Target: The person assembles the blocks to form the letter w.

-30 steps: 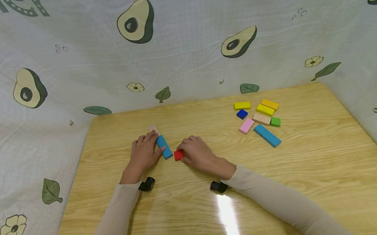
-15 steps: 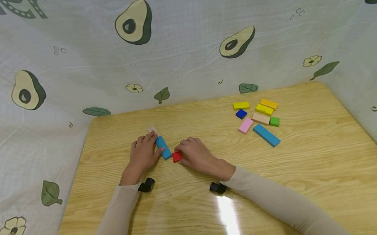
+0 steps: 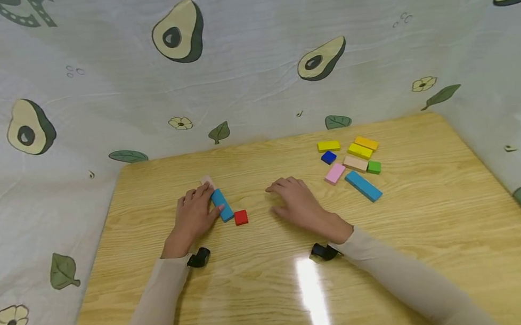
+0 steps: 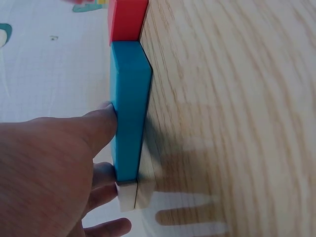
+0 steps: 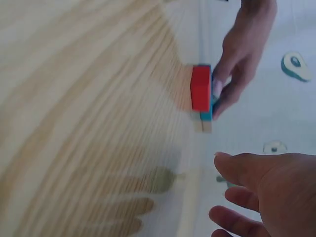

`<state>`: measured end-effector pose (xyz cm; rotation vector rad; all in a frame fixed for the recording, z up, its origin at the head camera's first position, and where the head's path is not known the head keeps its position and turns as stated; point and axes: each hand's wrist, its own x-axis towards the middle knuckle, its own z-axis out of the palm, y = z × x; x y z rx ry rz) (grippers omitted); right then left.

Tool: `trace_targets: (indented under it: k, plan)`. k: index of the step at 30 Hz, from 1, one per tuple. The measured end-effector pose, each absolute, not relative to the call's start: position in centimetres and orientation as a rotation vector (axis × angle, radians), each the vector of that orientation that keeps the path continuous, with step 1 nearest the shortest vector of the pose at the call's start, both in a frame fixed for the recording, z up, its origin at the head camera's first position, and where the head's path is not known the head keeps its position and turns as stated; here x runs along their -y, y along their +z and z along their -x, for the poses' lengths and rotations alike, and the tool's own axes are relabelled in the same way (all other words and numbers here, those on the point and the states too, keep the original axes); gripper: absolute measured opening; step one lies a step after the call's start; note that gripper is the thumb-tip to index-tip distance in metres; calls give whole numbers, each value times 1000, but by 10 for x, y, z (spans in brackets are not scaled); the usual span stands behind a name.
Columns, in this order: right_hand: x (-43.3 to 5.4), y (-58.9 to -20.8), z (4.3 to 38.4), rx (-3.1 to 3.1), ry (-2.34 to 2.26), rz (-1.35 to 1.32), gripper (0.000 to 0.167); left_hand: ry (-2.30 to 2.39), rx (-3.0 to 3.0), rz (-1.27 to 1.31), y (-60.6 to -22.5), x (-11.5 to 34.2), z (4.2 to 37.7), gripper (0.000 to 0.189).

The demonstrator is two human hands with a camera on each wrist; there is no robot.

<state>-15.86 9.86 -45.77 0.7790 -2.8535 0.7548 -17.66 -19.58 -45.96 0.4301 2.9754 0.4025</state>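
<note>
A blue rectangular block point(image 3: 222, 205) lies slantwise on the table, with a pale beige block point(image 3: 206, 180) at its far end and a small red block point(image 3: 241, 218) against its near end. My left hand point(image 3: 192, 213) rests on this row. Its thumb touches the blue block point(image 4: 132, 113), and its fingertips lie where the blue and beige blocks meet, covering part of the beige one. To the right of the red block point(image 5: 201, 89), my right hand point(image 3: 300, 204) hovers with relaxed fingers, thumb apart, holding nothing.
Several loose blocks lie at the back right: a blue one point(image 3: 363, 186), a pink one point(image 3: 335, 174), a green one point(image 3: 374, 167), a beige one point(image 3: 355, 164), yellow and orange ones point(image 3: 366, 143), and a dark blue one point(image 3: 329, 158). A printed cloth point(image 3: 252, 93) hangs behind the table.
The right hand slid the red block left against the blue block, let go of it and drew back to the right. The left hand has stayed on the row.
</note>
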Motion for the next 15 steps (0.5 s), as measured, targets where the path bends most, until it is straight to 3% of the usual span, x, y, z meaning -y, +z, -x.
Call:
trace_targets:
  k: [15]
  plan:
    - [-187,-461,164,2893,680,-442,65,393,-2967,-416,-459,196,176,65]
